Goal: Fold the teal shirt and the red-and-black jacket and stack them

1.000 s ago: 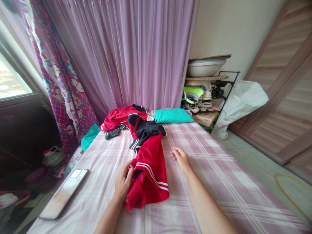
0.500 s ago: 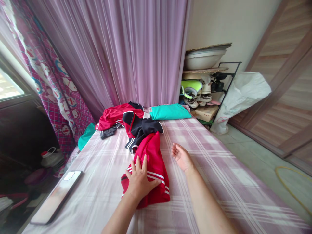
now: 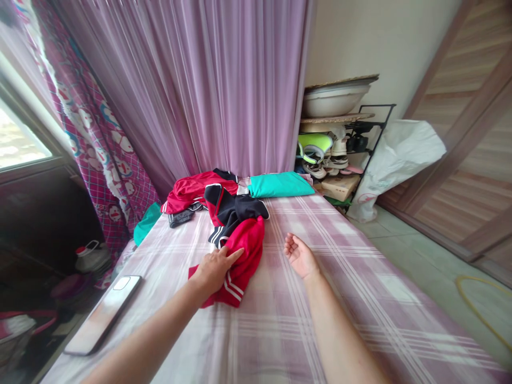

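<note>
A red garment with white stripes (image 3: 245,250) lies bunched on the purple checked bedsheet (image 3: 340,266). My left hand (image 3: 216,266) rests on top of it with the fingers stretched forward, pressing the cloth. My right hand (image 3: 299,256) lies on the sheet just right of the garment, palm turned up, fingers loosely curled, holding nothing. Behind the red garment lies a black garment with white trim (image 3: 232,210), and further back a second red garment (image 3: 192,189).
A folded teal cloth (image 3: 280,184) lies at the far end of the bed. A phone (image 3: 104,312) lies near the left edge. Pink curtains hang behind. A rack with shoes and a basin (image 3: 340,138) and a white sack (image 3: 396,160) stand at the right.
My left hand has slid forward over the red garment, and the garment is now more bunched and pushed away from me. My right hand has barely moved.
</note>
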A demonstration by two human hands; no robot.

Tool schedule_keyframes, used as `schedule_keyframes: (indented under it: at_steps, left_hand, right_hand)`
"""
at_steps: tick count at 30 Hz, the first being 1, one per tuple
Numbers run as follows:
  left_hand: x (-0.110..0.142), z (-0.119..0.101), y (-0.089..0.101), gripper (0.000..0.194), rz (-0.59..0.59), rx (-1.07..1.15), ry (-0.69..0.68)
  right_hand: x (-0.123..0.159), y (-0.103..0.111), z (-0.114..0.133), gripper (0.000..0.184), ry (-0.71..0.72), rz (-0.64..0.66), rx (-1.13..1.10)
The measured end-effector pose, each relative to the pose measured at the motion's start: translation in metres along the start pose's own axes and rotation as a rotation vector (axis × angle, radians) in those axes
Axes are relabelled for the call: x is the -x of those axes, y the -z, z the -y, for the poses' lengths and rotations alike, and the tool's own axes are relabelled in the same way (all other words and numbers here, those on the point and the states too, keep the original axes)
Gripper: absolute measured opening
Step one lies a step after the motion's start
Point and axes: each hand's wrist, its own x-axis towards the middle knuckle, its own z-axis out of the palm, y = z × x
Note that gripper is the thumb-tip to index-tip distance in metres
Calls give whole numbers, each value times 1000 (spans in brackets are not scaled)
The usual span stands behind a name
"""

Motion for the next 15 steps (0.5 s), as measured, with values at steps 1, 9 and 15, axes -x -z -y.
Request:
schedule_keyframes:
  at_steps: [1, 9, 15]
  left_hand:
    - [-5, -1, 8, 67, 42, -63, -70]
    - [-38, 60, 87, 40, 186, -159, -359]
    - [-30, 148, 89, 27, 58, -340, -22]
  right_hand:
    - [0, 0, 0, 13, -1, 2, 3]
    - [-3, 3, 1, 12, 6, 10, 2]
    - [-3, 4, -1, 13, 7, -7, -26]
